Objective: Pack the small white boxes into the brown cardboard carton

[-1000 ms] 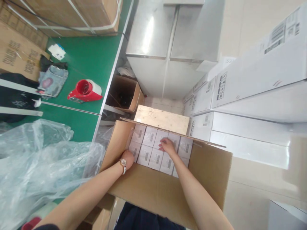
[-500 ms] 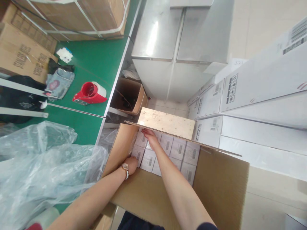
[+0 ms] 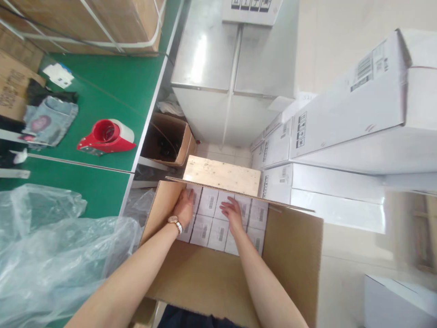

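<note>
A large open cardboard carton [image 3: 201, 278] stands before me, its flaps spread outward. Inside lie small white boxes [image 3: 203, 231] with barcode labels, packed in two rows. My left hand [image 3: 185, 207], with a watch on its wrist, rests on the boxes at the carton's left end, fingers stretched toward the far wall. Over the middle of the far row is my right hand [image 3: 232, 213], its fingers spread and holding nothing. Whether its fingertips touch the box tops I cannot tell.
On the green table [image 3: 112, 191] at left are a red tape dispenser [image 3: 106, 133] and clear plastic sheeting [image 3: 64, 255]. Beyond the carton sits a wooden block [image 3: 221, 175]. Stacked white cartons [image 3: 341, 109] stand at right, metal cabinets [image 3: 205, 109] at the back, and an open brown box [image 3: 184, 141] beside the table.
My right hand has moved right, from the far left corner to the middle of the far row. My left hand has shifted forward along the left end. The view has swung slightly right.
</note>
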### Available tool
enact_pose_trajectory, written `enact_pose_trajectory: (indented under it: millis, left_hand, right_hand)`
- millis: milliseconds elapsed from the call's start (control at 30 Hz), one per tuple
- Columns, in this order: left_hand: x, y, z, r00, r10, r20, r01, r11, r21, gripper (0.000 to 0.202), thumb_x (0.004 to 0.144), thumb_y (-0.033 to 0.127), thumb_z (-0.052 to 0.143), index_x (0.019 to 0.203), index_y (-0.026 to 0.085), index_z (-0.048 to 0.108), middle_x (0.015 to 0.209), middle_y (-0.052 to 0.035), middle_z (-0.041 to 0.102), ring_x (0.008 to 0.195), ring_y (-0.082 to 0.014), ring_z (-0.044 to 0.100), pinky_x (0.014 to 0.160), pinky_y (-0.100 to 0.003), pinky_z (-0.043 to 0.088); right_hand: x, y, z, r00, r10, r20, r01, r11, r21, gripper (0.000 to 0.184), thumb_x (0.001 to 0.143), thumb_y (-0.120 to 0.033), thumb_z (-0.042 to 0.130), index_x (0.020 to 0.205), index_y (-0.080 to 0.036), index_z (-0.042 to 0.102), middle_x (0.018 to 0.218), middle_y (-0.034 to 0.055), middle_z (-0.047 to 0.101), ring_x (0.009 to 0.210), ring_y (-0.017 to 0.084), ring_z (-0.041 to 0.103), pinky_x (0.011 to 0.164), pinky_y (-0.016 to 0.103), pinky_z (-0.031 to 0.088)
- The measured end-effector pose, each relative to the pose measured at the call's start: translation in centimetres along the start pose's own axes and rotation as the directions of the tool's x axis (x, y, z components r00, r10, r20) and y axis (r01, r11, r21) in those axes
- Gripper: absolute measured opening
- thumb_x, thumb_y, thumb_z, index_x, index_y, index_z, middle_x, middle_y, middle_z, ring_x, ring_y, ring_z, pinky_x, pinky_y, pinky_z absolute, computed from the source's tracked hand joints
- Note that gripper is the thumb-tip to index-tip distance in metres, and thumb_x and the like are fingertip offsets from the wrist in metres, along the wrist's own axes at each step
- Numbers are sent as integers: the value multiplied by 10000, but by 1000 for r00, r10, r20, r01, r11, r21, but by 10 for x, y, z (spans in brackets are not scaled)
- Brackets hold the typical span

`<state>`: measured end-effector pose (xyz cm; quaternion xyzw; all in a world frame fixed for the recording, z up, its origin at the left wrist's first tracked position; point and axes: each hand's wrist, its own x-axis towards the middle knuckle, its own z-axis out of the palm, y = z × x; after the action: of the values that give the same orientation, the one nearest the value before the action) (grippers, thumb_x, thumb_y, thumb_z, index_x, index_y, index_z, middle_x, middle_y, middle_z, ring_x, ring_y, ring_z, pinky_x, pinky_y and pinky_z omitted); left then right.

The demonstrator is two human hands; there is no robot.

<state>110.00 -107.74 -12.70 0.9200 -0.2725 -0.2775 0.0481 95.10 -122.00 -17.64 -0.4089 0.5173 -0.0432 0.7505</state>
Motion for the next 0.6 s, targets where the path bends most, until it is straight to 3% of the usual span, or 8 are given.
enact_pose_trajectory:
  millis: [133, 200, 233, 300, 367, 433, 500, 600]
  left_hand:
    - [-1, 1, 3, 999, 0, 36, -6, 986, 168, 669, 820, -64, 353, 1482, 12, 305, 1459, -304, 367, 1289, -348, 467, 1000, -429, 465]
    - [-10, 3, -2, 998, 25, 50, -39, 958, 285, 645, 843, -44, 350, 1483, 34, 317, 1468, -299, 362, 1273, -344, 479, 944, -400, 494]
    - [-16, 4, -4, 996, 43, 84, -69, 938, 340, 609, 860, -24, 353, 1466, 44, 352, 1452, -295, 385, 1254, -341, 492, 913, -393, 504]
    - [-31, 2, -6, 977, 75, 201, -152, 905, 398, 485, 887, 25, 376, 1354, 56, 502, 1339, -278, 504, 1172, -327, 545, 869, -397, 507]
    - [-47, -4, -3, 930, 107, 353, -252, 883, 396, 328, 883, 62, 435, 1115, 71, 667, 1112, -235, 642, 1039, -298, 607, 839, -386, 501]
    - [-60, -14, 7, 878, 131, 460, -323, 872, 368, 228, 854, 85, 506, 912, 92, 726, 930, -197, 698, 941, -270, 635, 821, -360, 491]
    - [-69, -25, 18, 837, 144, 527, -372, 858, 355, 212, 833, 97, 532, 865, 92, 741, 901, -202, 719, 943, -270, 637, 845, -362, 472]
    - [-72, -37, 33, 807, 148, 572, -409, 838, 360, 273, 829, 82, 493, 910, 57, 752, 977, -260, 721, 1006, -304, 623, 895, -411, 436]
  right_hand:
    - [5, -22, -16, 991, 11, 133, -9, 1000, -19, 629, 674, -268, 630, 1288, -232, 501, 1089, 78, 719, 1010, 217, 696, 881, 327, 512]
    - [3, -31, -18, 985, 15, 171, 38, 953, -302, 585, 804, -284, 524, 1378, -231, 428, 1233, 93, 670, 1068, 185, 677, 881, 297, 516]
    - [1, -35, -20, 982, 37, 184, 57, 873, -484, 535, 861, -254, 436, 1394, -225, 415, 1277, 93, 649, 1073, 166, 674, 864, 277, 518]
    - [-7, -39, -28, 974, 128, 189, 65, 639, -766, 448, 892, -159, 342, 1303, -183, 520, 1230, 101, 675, 1039, 158, 682, 822, 257, 517]
    - [-20, -37, -43, 956, 239, 169, 44, 453, -890, 290, 862, -104, 431, 1031, -136, 665, 1048, 130, 730, 997, 205, 692, 815, 283, 509]
    - [-35, -29, -60, 933, 333, 139, 28, 315, -949, 127, 831, -88, 562, 822, -121, 683, 926, 146, 733, 981, 252, 686, 849, 339, 504]
    - [-49, -20, -77, 902, 419, 99, 30, 167, -986, 51, 862, -149, 640, 845, -122, 680, 961, 116, 719, 984, 244, 672, 889, 396, 510]
    - [-60, -11, -94, 857, 511, 62, 58, 23, -998, 192, 926, -312, 646, 1026, -148, 657, 1083, 62, 679, 988, 204, 652, 899, 430, 538]
